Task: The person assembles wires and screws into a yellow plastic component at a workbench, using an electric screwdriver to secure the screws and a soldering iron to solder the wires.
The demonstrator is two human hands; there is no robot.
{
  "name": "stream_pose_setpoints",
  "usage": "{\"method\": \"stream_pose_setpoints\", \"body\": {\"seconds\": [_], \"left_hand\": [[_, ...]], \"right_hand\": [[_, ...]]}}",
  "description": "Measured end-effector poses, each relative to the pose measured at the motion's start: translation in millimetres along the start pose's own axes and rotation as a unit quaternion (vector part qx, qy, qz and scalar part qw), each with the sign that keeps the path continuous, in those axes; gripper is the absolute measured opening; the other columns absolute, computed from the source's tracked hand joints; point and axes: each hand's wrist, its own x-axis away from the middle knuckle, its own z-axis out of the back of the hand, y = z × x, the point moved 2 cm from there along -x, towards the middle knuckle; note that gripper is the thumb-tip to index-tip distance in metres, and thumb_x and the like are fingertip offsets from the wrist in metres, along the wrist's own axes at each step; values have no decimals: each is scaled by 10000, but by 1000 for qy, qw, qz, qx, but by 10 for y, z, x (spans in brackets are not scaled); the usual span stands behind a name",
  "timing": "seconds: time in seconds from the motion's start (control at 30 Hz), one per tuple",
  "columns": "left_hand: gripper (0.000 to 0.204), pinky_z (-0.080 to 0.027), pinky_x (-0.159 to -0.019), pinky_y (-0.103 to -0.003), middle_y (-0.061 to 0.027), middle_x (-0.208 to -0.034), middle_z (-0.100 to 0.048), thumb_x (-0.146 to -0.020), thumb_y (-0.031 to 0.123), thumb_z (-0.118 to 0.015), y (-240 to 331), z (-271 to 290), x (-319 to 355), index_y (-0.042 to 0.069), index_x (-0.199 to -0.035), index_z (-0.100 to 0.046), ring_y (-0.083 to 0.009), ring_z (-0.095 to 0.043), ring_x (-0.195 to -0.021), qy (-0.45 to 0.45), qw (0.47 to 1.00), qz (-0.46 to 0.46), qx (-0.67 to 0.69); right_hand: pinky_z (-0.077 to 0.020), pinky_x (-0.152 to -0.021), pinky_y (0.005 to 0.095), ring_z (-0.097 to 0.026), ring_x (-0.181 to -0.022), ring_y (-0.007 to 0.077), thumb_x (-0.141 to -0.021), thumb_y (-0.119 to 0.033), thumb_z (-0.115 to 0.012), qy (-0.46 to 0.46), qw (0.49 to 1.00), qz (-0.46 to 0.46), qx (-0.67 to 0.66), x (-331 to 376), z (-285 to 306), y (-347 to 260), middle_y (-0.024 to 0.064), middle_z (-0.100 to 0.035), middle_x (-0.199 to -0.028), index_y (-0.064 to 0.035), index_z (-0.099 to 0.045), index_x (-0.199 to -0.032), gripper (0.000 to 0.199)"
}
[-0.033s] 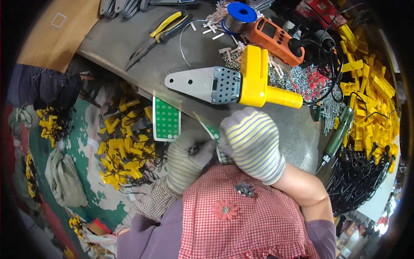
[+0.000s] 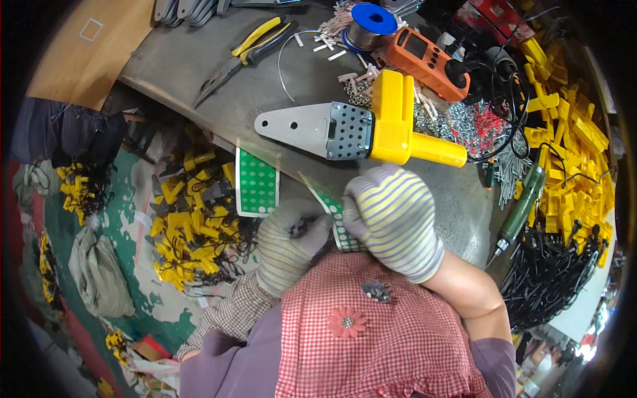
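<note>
Green sticker sheets with pale edges show around my gloved hands. One flat piece (image 2: 257, 184) stands out beyond my left hand (image 2: 290, 242). A narrower, tilted piece of sticker sheet (image 2: 337, 222) with pale round spots lies between both hands; whether the two are one bent sheet, I cannot tell. My left hand's fingers are closed on the sticker sheet at its near part. My right hand (image 2: 395, 222), in a striped glove, is closed beside the tilted piece; its fingertips are hidden. Beyond them lies a yellow-handled tool (image 2: 391, 123) with a grey, pointed flat plate.
Pliers (image 2: 249, 56), a solder wire spool (image 2: 370, 26) and an orange meter (image 2: 426, 63) lie on the grey table (image 2: 166, 63). Screws (image 2: 474, 126), yellow housings (image 2: 574, 139), a green screwdriver (image 2: 521, 212) and black cables (image 2: 547, 278) are at right. More yellow parts (image 2: 192, 235) are piled below left.
My right hand has shifted slightly right, showing more of the tilted sticker sheet's spotted face. My left hand has stayed in place.
</note>
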Motion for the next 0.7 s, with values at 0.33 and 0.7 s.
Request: {"method": "stream_pose_setpoints", "body": {"seconds": [0.33,0.7], "left_hand": [[524,-580,-879,-443,-141,-1035,-707,-731,274,-954,1194,143,-472,80,-1177,-759,-331,-714,-973,-109,930,-223,-271],[1251,-383,-1189,-588,-260,-1520,-521,-635,430,-978,968,-475,-1372,59,-1657,-360,-449,-523,-1400,-104,815,-345,-454]], "right_hand": [[-571,-757,445,-713,-813,346,-897,-94,-765,228,966,-122,-19,-137,493,1026,132,-710,-847,-70,-720,-934,63],[-542,-1037,480,-695,-1165,399,-931,-172,-689,49,971,-142,-186,-70,691,1047,229,-738,-1166,-60,-750,-1215,311]]}}
